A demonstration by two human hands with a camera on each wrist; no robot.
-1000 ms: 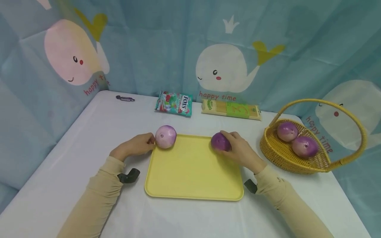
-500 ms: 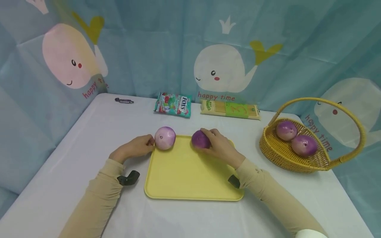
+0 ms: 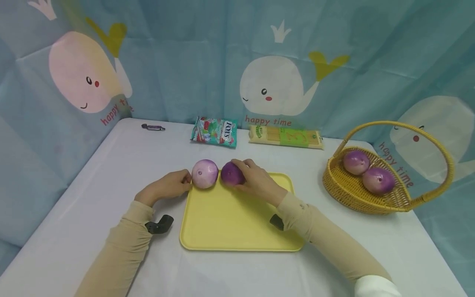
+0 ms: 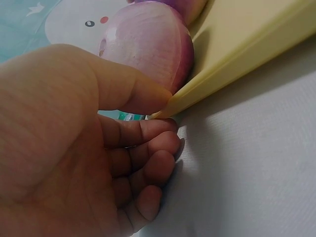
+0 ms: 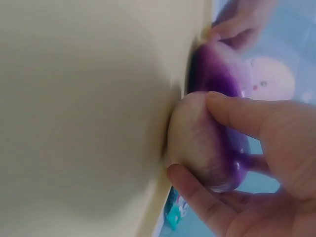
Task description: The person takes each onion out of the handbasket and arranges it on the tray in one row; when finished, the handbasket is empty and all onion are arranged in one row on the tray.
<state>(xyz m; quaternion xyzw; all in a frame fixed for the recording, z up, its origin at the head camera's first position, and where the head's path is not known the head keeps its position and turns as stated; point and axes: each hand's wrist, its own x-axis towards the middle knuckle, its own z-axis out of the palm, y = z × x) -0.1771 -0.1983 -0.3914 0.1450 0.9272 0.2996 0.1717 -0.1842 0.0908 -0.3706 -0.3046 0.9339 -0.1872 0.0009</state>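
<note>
A person's right hand [image 3: 257,181] curls thumb and fingers around a dark purple onion [image 3: 232,173] resting on the far rim of a yellow tray [image 3: 237,218], at about 12 o'clock from the tray's centre. Touching or just beside it, toward 9 o'clock, sits a paler onion [image 3: 205,173] at the tray's far left corner. The left hand [image 3: 167,187] lies on the white worktop [image 3: 111,165] with fingers curled under, the thumb pressed to the tray's edge beside the pale onion; the left-wrist view shows it gripping nothing.

The held onion looks firm, round and smooth-skinned, likely light enough for one hand but prone to roll on the flat tray and slip under a loose pinch. A wrap around its widest part, as the right-wrist view shows, seems the surest hold.

At 3 o'clock, well apart, a wicker basket [image 3: 371,202] carries two more onions [image 3: 367,171]. Along the far edge at 12 o'clock lie a candy bag [image 3: 214,131] and a noodle packet [image 3: 285,137].
</note>
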